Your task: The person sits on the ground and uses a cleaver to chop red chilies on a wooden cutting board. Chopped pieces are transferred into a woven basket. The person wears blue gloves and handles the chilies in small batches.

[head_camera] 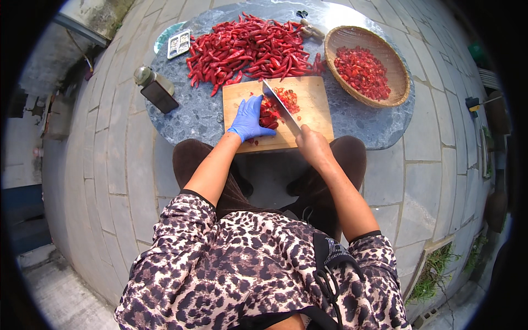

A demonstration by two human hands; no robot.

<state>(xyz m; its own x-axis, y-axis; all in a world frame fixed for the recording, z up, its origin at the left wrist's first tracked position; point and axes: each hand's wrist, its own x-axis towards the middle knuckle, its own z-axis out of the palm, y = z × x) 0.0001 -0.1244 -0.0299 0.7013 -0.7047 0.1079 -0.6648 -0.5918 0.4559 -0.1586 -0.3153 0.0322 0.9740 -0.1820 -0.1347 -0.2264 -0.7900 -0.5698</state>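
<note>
A wooden cutting board [317, 107] lies at the near edge of a round stone table [194, 117]. My right hand [312, 144], bare, is closed on the handle of a cleaver [282, 107], whose blade slants across the board. My left hand [247, 119], in a blue glove, rests on the board against a bunch of red chillies [269, 117] just left of the blade. Cut chilli pieces [289, 99] lie right of the blade. Behind the board is a large heap of whole red chillies [251, 49]. A woven basket [398, 88] at the right holds chopped chillies [363, 72].
At the table's left stand a glass jar [163, 82] and a dark phone-like slab [159, 97]. A metal compartment tray [179, 43] lies behind them. Ginger-like roots [312, 31] and black-handled scissors [302, 14] are at the far side. Stone paving surrounds the table.
</note>
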